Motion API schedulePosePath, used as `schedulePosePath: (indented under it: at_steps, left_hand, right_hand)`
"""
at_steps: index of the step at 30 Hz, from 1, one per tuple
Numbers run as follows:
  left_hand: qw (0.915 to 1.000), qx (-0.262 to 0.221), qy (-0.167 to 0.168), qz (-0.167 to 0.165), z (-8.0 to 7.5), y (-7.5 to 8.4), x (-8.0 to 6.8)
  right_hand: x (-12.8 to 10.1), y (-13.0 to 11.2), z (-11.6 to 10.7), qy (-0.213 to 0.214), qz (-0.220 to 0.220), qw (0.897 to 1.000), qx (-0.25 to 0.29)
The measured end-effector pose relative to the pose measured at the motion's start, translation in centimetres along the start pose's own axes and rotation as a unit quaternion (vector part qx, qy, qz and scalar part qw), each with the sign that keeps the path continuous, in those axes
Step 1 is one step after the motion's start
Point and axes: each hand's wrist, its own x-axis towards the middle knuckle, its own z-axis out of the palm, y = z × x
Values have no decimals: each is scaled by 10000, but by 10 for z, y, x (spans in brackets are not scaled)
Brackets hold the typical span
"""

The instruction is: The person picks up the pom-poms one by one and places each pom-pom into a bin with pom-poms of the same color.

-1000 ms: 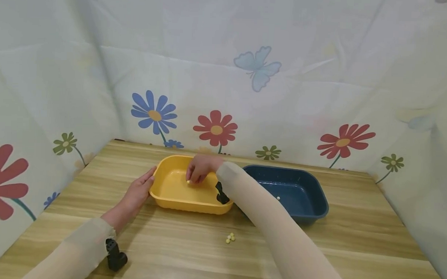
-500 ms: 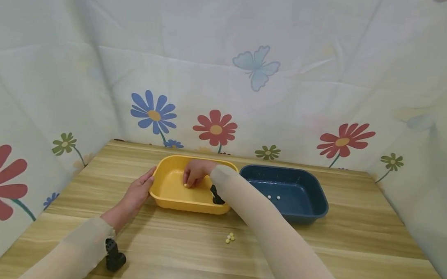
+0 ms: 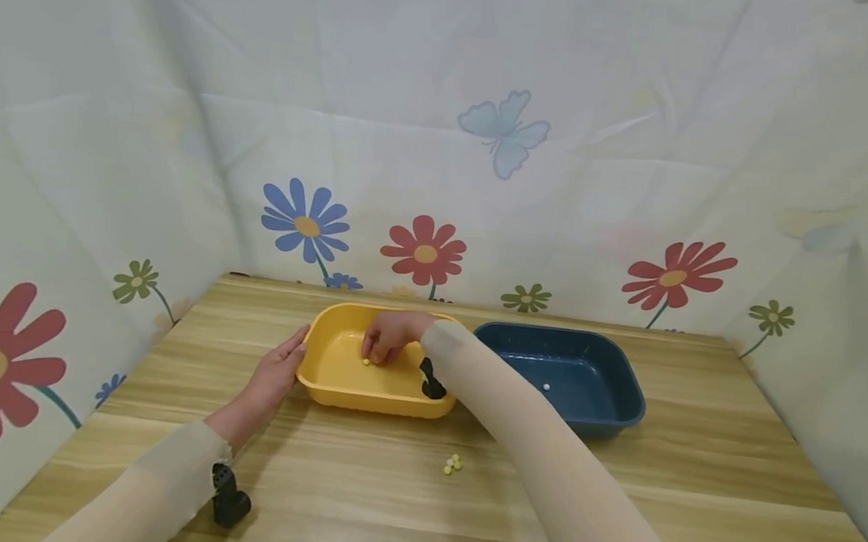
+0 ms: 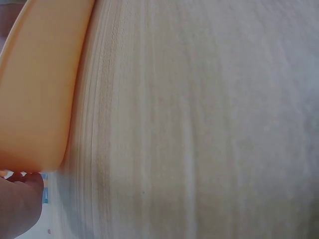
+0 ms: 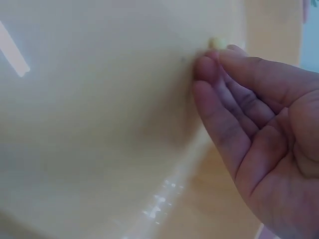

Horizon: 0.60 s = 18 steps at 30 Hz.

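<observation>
My right hand [image 3: 391, 334] hangs relaxed inside the yellow rectangular plastic tray [image 3: 330, 367], fingertips beside a small yellow bead [image 3: 366, 362] lying on its floor. My left hand [image 3: 276, 373], fingers straight, touches the tray's left rim on the wooden desk [image 3: 369, 492].

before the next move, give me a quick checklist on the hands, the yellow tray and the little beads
1. Yellow plastic tray flat on the wooden table: ok.
2. Left hand steadies the tray's left rim, fingers straight against it: ok.
3. Right hand is inside the tray, fingertips just above the small yellow bead on its floor: ok.
4. Bead actually pinched: not ok; in the right wrist view it sits at the fingertips, palm open.
5. Dark blue plastic tray beside the yellow one, holding one white bead: ok.
6. Loose cluster of yellow beads on the table in front of the trays, untouched: ok.
</observation>
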Motion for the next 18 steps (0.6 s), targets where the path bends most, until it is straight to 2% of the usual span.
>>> schedulePosePath:
  at_steps: [4,8,18]
  left_hand:
    - [10000,-14,16,5,1,0,-1]
    - [10000,-15,4,17,1,-1,-2]
    - [10000,62,-12,51,1,-1,-2]
  right_hand:
    - [-4,-2,-7,11,-16,10000,-90]
    - [-11,-8,-13,217,-117,9997,-73]
    - [-63,-24,-10,927,-1099,9889,-362]
